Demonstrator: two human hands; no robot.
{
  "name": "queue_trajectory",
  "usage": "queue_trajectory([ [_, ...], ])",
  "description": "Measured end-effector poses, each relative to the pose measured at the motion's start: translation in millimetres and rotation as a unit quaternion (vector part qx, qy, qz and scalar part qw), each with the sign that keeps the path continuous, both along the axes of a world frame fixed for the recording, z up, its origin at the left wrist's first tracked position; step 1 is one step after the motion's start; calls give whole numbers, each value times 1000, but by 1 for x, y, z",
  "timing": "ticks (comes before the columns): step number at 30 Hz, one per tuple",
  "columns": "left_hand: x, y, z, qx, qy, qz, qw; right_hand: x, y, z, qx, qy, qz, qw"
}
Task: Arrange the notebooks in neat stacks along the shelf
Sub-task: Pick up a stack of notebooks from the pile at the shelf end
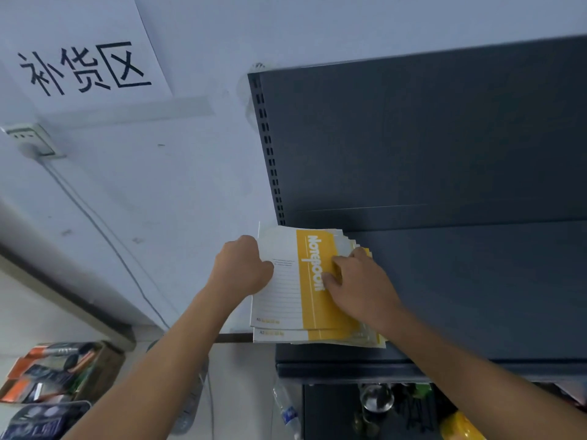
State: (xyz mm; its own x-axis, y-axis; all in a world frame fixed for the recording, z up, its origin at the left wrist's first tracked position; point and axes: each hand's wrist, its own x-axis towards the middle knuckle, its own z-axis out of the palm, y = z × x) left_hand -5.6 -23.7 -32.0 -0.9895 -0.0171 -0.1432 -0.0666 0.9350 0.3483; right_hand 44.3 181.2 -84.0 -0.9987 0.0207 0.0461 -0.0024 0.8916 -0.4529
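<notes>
A loose pile of white-and-yellow notebooks [292,300] lies at the left end of the dark grey shelf [460,290], its left part hanging past the shelf's side. The top cover reads "Notebook" on a yellow band. My left hand [241,268] grips the pile's left edge, fingers curled over it. My right hand [359,281] rests flat on the yellow band at the pile's right side, fingertips pressing the fanned edges of the lower notebooks.
A white wall with a paper sign [82,65] and a socket with a cable [35,141] stands left of the shelf. A cardboard box of packaged goods [54,373] sits on the floor at lower left. Bottles and a glass object [376,398] occupy the lower shelf level.
</notes>
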Motion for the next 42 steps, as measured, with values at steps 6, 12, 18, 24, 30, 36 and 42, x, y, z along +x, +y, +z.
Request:
queue_trajectory([
  [6, 9, 0, 4, 15, 0, 7, 1000, 1, 2, 1, -55, -29, -42, 997],
  [12, 18, 1, -1, 56, -5, 27, 998, 7, -5, 4, -48, -15, -34, 998],
  [18, 23, 0, -3, 5, 20, 42, 999, 6, -7, 11, -119, -55, -45, 990],
  [24, 28, 2, -1, -56, 97, 47, 993, -3, -2, 19, -312, -190, -85, 927],
  [30, 28, 8, 5, -59, 123, 44, 990, -6, 3, 24, -418, -221, -100, 875],
  [36, 27, 17, 12, 38, 162, 45, 985, -8, 7, 26, -469, -227, -98, 848],
  [42, 9, 19, 24, 235, 31, 76, 969, -14, 9, 32, -459, -212, -104, 856],
])
